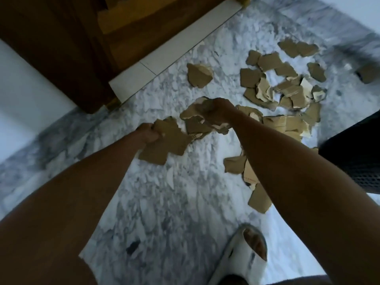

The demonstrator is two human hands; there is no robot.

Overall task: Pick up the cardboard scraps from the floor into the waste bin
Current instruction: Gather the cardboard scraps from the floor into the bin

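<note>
Most of the cardboard scraps (283,87) lie scattered across the marble floor (164,202), well short of cleared. The left hand (149,134) has its grip closed on a flat scrap, the right hand (216,112) clutching a crumpled bunch. A dark mesh waste bin (353,153) waits at the right edge, its contents unseen.

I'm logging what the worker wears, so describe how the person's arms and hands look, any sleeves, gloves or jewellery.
Both forearms are bare up to the frame's edge: no sleeves show. The left hand and right hand wear no gloves, and no watch, bracelet or ring is visible, though the picture is dim and slightly blurred.
</note>
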